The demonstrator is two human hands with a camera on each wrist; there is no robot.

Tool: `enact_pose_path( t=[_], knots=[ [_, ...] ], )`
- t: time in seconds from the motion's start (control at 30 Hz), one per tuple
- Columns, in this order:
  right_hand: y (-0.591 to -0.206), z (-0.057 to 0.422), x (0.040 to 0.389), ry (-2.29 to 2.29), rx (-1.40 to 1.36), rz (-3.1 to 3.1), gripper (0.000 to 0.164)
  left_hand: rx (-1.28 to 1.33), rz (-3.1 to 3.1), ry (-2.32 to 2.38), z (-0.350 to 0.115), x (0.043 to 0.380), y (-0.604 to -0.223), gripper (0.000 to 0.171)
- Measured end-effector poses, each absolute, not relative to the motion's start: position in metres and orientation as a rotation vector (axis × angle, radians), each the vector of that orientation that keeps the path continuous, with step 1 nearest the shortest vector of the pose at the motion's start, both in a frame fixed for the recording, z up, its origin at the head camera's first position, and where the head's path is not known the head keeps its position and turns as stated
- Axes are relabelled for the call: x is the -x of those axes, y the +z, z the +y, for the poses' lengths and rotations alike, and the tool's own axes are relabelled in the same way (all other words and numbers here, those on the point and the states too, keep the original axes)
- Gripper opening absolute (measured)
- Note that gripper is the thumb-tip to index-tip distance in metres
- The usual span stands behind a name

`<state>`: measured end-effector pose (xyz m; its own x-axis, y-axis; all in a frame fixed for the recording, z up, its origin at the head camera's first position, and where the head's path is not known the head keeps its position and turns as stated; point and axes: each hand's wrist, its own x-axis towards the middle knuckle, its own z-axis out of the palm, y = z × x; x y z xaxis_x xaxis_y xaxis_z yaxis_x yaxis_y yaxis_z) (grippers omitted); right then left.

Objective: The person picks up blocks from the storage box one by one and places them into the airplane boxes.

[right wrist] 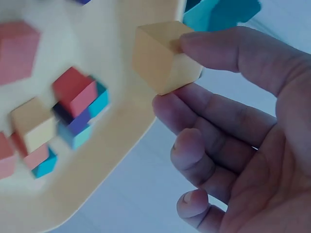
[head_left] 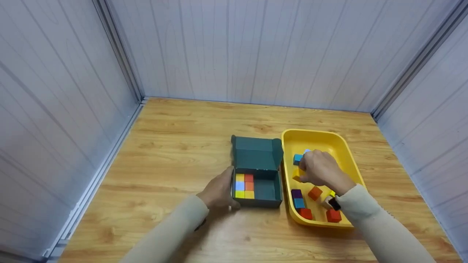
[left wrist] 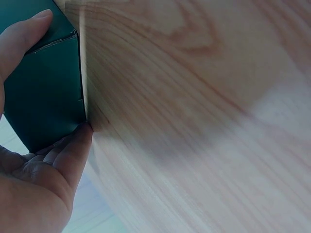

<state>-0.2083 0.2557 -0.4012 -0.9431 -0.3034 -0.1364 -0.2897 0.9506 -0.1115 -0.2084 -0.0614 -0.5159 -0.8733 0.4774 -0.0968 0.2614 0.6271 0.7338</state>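
My right hand [head_left: 321, 168] is over the yellow tray [head_left: 319, 134], pinching a yellow cube [right wrist: 167, 58] between thumb and fingertips. In the right wrist view the ring and little fingers curl without touching the cube. A dark green box [head_left: 261, 203] stands just left of the tray with its lid [head_left: 256, 153] folded back. My left hand [head_left: 219, 188] grips its near left corner, thumb [left wrist: 29, 36] on one face and fingers [left wrist: 73, 160] against another. Inside, yellow, red, orange and blue cubes [head_left: 244, 186] fill the left part in two columns; the right part shows bare floor.
Several loose cubes lie in the tray: red [head_left: 333, 215], orange [head_left: 314, 193], blue [head_left: 298, 203], purple [head_left: 296, 193] and others. The tray's raised rim borders the box. Panelled walls [head_left: 234, 51] enclose the wooden table [head_left: 175, 146] at the back and sides.
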Motion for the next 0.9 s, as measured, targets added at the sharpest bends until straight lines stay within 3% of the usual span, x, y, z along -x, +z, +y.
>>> enact_pose_path(
  t=[0.43, 0.9],
  knots=[
    [-0.408, 0.202, 0.209, -0.187, 0.626, 2.989, 0.020, -0.627, 2.587, 1.083, -0.061, 0.209, -0.517, 0.115],
    [-0.430, 0.154, 0.219, 0.190, 0.724, 2.946, 0.011, -0.592, 2.569, 1.083, -0.061, 0.210, -0.515, 0.111]
  ],
)
